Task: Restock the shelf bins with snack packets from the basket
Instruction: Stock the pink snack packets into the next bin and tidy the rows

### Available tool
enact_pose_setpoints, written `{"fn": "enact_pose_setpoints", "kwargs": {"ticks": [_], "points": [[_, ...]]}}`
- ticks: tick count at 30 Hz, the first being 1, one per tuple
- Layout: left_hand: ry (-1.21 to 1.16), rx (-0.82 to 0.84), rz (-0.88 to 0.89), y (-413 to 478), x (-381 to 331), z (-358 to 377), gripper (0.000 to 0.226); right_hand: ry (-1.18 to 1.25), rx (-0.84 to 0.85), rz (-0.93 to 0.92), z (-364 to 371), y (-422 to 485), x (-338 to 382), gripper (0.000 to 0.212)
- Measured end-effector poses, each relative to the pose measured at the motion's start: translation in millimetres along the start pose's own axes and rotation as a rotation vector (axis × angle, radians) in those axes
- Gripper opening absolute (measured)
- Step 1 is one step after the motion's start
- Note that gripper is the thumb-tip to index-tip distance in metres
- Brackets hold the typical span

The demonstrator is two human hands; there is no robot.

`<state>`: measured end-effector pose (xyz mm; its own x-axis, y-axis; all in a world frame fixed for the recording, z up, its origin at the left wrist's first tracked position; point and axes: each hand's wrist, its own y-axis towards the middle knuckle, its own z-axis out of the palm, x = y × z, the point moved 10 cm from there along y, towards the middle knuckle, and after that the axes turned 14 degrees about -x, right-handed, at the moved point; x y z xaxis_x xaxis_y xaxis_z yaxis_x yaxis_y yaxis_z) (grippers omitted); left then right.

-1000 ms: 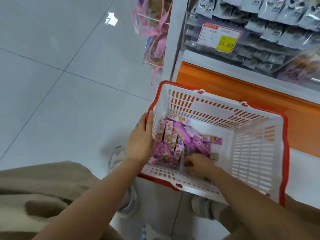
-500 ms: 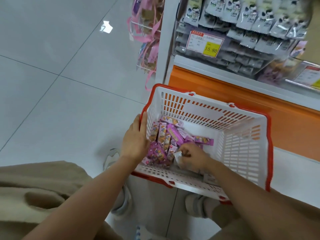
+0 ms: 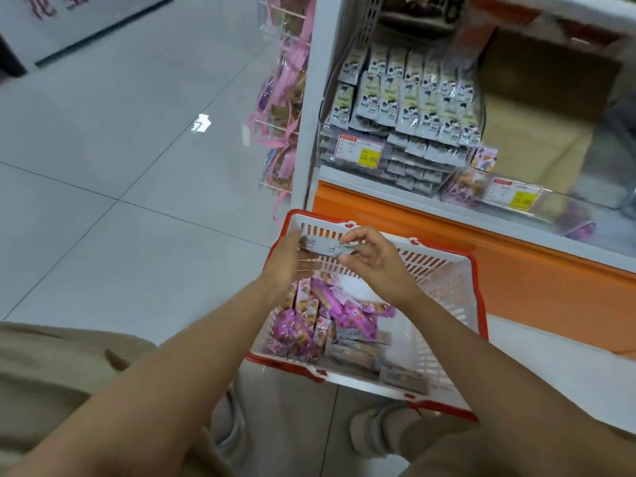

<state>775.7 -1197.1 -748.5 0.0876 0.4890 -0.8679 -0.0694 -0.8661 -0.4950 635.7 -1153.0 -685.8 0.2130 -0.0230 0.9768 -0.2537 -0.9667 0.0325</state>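
Holding entry: one grey snack packet (image 3: pixel 320 245), above the far side of the basket (image 3: pixel 479 304).
Right hand (image 3: pixel 375 266): pinches the packet's right end.
Left hand (image 3: pixel 287 266): fingers straight, blurred, touching its left end.
Basket stock: pink packets (image 3: pixel 309 315); grey packets (image 3: pixel 361 352).
Likely destination: shelf bin (image 3: pixel 406 98) of matching grey packets, above the price label (image 3: pixel 359 151).
Handling: pinch firmly, carry flat, slot upright into the row.

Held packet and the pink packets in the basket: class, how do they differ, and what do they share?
The held packet is grey; the pink packets are bright pink. The held packet is up near the basket's far rim, pinched by the right hand; the pink packets lie heaped inside it. Both are slim wrappers.
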Motion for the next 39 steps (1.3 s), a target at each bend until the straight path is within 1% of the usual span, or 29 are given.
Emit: {"fn": "enact_pose_setpoints", "kwargs": {"ticks": [1,3,6,11,14,16,17,18,20,22,24,27,30,32,36,39], "points": [[-0.131,0.023,-0.056,-0.8,-3.9,5.3,0.041,-0.014,0.0,-0.019,-0.2,-1.7,7.7,0.021],[-0.225,0.001,-0.045,-1.6,-17.0,6.1,0.041,-0.031,0.004,-0.034,-1.3,-4.8,18.0,0.023],[-0.32,-0.048,-0.013,-3.7,-33.5,4.2,0.04,-0.109,0.017,-0.076,-1.5,-9.3,32.2,0.023],[-0.358,-0.033,0.047,-8.9,-63.8,9.4,0.034,-0.284,-0.13,-0.159,-13.2,3.3,64.2,0.015],[-0.3,-0.026,0.163,-6.5,-89.9,10.2,0.034,-0.389,-0.147,-0.185,-15.0,17.3,84.1,0.011],[-0.266,-0.032,0.275,-6.5,-114.3,9.5,0.029,-0.386,-0.211,-0.217,-22.0,27.4,104.0,0.008],[-0.22,-0.046,0.361,-7.9,-129.3,7.6,0.028,-0.372,-0.258,-0.243,-27.0,33.0,116.5,0.008],[-0.144,-0.069,0.461,-9.9,-144.9,4.8,0.028,-0.359,-0.315,-0.274,-32.4,39.5,129.6,0.008],[0.091,-0.138,0.665,-8.3,-170.6,0.2,0.039,-0.343,-0.416,-0.318,-43.2,54.8,153.6,0.009],[0.354,-0.22,0.805,-1.1,-185.8,-2.0,0.05,-0.364,-0.475,-0.325,-49.1,75.3,170.3,0.012],[0.515,-0.25,0.848,11.3,-190.7,0.4,0.06,-0.45,-0.509,-0.337,-48.7,96.8,181.6,0.013],[0.601,-0.245,0.878,26.8,-193.6,8.2,0.071,-0.581,-0.538,-0.373,-38.4,125.8,191.2,0.013],[0.622,-0.216,0.922,34.4,-198.3,16.6,0.075,-0.726,-0.543,-0.389,-27.4,153.0,189.0,0.013],[0.613,-0.23,0.935,36.3,-199.2,18.1,0.075,-0.803,-0.551,-0.389,-23.3,168.2,183.8,0.016],[0.606,-0.259,0.97,36.2,-194.2,17.2,0.076,-0.977,-0.54,-0.387,-15.2,181.9,170.8,0.029],[0.602,-0.237,0.982,36.2,-192.3,17.7,0.076,-1.023,-0.552,-0.405,-14.9,182.8,169.7,0.035]]}}
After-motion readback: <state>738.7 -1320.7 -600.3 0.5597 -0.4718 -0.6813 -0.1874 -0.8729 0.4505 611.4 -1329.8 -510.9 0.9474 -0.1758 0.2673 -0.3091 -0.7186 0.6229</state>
